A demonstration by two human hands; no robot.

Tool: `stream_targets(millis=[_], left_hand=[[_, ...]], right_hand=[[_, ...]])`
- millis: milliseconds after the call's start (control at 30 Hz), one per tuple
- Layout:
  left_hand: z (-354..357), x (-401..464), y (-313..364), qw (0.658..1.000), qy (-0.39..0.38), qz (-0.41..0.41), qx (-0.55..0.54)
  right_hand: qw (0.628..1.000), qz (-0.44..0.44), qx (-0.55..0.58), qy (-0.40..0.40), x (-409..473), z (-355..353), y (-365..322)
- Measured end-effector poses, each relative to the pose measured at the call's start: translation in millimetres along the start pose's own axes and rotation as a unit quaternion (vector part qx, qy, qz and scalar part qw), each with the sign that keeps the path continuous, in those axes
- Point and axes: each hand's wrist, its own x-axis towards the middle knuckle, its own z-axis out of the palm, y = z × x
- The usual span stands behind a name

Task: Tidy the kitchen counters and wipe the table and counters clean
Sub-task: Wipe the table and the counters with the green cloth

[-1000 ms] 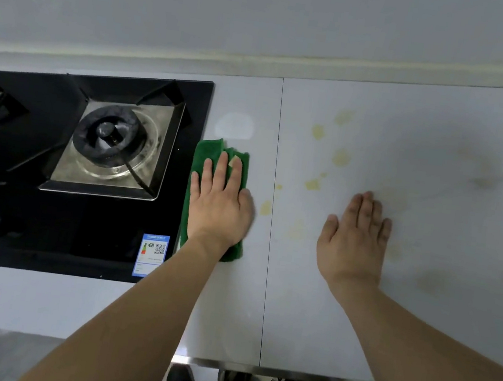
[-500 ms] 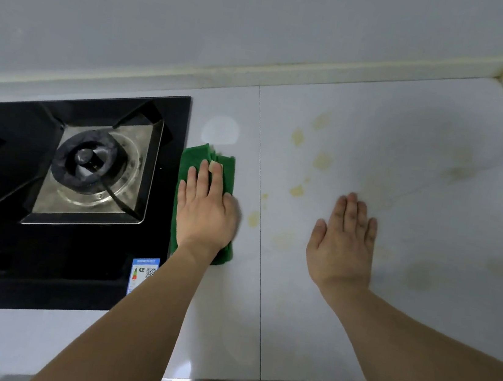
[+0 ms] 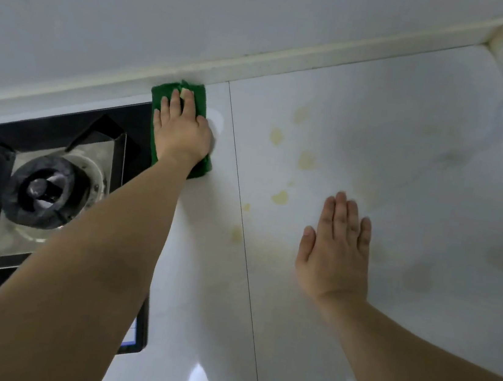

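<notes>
Cloth [image 3: 173,92] mostly hidden under left hand [image 3: 180,136].

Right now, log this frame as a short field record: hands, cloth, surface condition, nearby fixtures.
left hand: flat, pressing the green cloth on the counter
cloth position: far edge touching the back trim, beside the gas hob
right hand: flat on the counter, fingers straight, holding nothing
stains: yellow spots right of the seam, not under the cloth
hob: black glass, one burner in view, unlit
</notes>
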Motion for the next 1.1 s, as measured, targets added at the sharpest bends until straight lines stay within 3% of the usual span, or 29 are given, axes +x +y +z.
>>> stream_targets(millis=[400, 567, 800, 1100], left_hand=[[2.3, 11.6, 22.5, 1.000, -0.018, -0.022, -0.002], [13.1, 0.0, 72.6, 0.999, -0.032, 0.001, -0.008], [3.4, 14.4, 38.3, 0.992, -0.006, 0.103, 0.074], [11.4, 1.5, 37.8, 0.989, -0.038, 0.131, 0.056]], right_hand=[[1.000, -0.001, 0.003, -0.003, 1.3, 1.1, -0.7], [1.000, 0.002, 0.002, -0.001, 1.9, -0.7, -0.5], [1.000, -0.004, -0.001, 0.008, 0.9, 1.7, 0.6], [1.000, 0.001, 0.005, -0.007, 4.6, -0.3, 0.2]])
